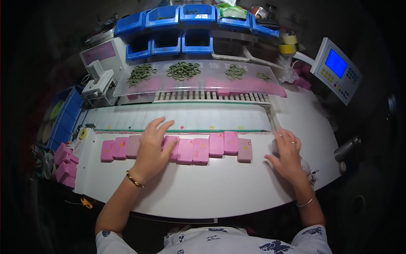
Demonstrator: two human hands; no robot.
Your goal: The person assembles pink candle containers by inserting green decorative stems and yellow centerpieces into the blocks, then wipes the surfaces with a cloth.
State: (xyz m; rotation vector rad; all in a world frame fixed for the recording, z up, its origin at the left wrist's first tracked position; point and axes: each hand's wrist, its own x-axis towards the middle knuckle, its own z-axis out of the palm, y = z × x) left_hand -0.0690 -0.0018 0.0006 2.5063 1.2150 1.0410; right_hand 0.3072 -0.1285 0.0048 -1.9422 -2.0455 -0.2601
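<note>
Several flat pink rubber mould blocks (pixel 185 150) lie side by side in an uneven row along the table, with small red and yellow marks on top. My left hand (pixel 149 154) is over the left part of this row, its fingers spread and its thumb against one of the blocks. A duller, greyish-pink block (pixel 244 150) ends the row on the right. Beyond it, my right hand (pixel 289 155) is low over the table with fingers apart. A dark rounded thing shows partly beneath its fingers, too hidden to name.
Behind the row runs a glass-edged white strip (pixel 182 116), then rollers (pixel 203 96). A translucent tray (pixel 207 80) above holds piles of green rings (pixel 183 70). Blue bins (pixel 197 41) stand at the back, a control panel (pixel 336 70) at right, stacked pink blocks (pixel 66 167) at left.
</note>
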